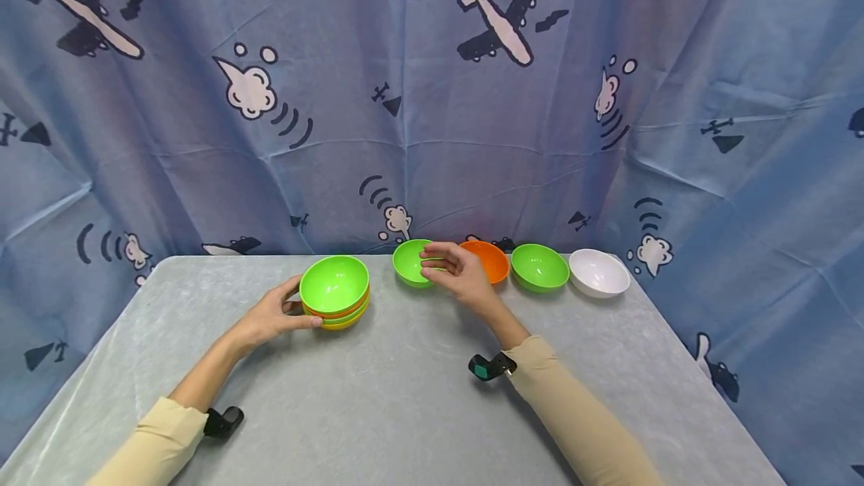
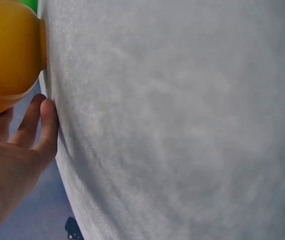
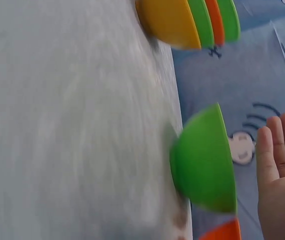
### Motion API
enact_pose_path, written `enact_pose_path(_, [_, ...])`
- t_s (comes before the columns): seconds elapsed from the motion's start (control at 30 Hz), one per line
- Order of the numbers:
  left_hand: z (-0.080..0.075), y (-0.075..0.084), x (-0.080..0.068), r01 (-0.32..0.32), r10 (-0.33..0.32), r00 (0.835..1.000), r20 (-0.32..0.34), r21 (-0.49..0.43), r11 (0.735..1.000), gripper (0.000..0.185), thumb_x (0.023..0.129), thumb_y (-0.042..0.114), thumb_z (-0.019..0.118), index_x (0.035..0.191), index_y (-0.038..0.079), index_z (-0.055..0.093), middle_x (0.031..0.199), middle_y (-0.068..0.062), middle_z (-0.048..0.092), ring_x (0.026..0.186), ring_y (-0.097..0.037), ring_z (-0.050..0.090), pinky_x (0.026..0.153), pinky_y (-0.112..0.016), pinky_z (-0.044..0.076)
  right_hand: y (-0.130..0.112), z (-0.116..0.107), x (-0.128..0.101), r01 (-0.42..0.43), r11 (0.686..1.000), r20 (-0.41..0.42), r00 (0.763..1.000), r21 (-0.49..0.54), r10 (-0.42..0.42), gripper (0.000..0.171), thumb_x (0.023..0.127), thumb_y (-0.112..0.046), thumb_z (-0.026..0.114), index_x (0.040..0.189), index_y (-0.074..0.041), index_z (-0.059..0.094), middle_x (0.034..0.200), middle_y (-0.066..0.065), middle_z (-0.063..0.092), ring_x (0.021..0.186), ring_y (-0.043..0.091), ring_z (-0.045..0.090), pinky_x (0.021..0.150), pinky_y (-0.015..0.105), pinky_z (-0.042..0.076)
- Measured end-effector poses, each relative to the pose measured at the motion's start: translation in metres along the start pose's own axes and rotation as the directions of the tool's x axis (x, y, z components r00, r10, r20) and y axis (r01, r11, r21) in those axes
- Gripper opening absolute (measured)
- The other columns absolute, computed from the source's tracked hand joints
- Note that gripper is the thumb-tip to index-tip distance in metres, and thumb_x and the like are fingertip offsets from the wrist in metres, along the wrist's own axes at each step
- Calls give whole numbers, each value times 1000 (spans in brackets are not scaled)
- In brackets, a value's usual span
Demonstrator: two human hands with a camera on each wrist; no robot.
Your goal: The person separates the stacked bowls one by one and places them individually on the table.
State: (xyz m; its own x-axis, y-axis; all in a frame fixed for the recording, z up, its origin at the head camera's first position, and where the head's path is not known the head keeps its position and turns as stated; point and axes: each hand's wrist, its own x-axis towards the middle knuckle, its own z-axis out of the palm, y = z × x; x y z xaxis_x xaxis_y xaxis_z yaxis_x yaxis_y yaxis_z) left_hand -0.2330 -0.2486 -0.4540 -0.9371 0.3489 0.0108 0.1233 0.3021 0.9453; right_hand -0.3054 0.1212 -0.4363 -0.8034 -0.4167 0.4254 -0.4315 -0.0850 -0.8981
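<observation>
My left hand (image 1: 273, 315) rests against the near side of a stack of 4 nested bowls (image 1: 335, 293), thumb and fingers curved lightly around its lower rim; the top one is green, with orange, green and yellow beneath. From the left wrist view, my fingers (image 2: 41, 131) lie beside the yellow bottom bowl (image 2: 10, 52), and I cannot tell whether they truly grip it. The stack sits on the grey table (image 1: 405, 396), left of centre.

My right hand (image 1: 454, 272) hovers over the near rim of a single green bowl (image 1: 410, 261), fingers relaxed and slightly bent, holding nothing. In the right wrist view the palm stands just above that bowl (image 3: 202, 160), not touching it.

Beyond my right hand, in a row along the table's far edge, sit an orange bowl (image 1: 491, 259), another green bowl (image 1: 539, 267) and a white bowl (image 1: 598, 272). A blue curtain with aeroplanes (image 1: 432, 96) hangs behind.
</observation>
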Motion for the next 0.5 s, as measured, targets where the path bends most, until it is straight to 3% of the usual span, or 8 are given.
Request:
enact_pose_path(0.17, [0,2,0,-2,2,1000,5,-6,1000,94,90,15,81,161,3,21,159,-26,28,133,-47,45,107,-58,39,0,26,7,-69,997,56,996,18,68,53,91,5,73,139,13,50,136,30,54,122,48,54,97,36,52])
enact_pose_path(0.37, [0,4,-1,11,-11,1000,8,-5,1000,92,90,14,81,161,3,23,158,-25,31,133,-47,46,107,-59,38,1,48,14,-137,990,93,987,22,134,62,89,5,76,145,1,49,142,21,52,129,36,53,106,46,44])
enact_pose_path(0.5, [-1,8,-1,30,-30,999,14,-1,1000,93,89,15,82,160,0,23,156,-27,31,133,-49,45,106,-58,40,1,58,18,-151,988,127,981,15,148,69,88,4,77,149,-2,46,146,17,50,132,32,51,109,46,41])
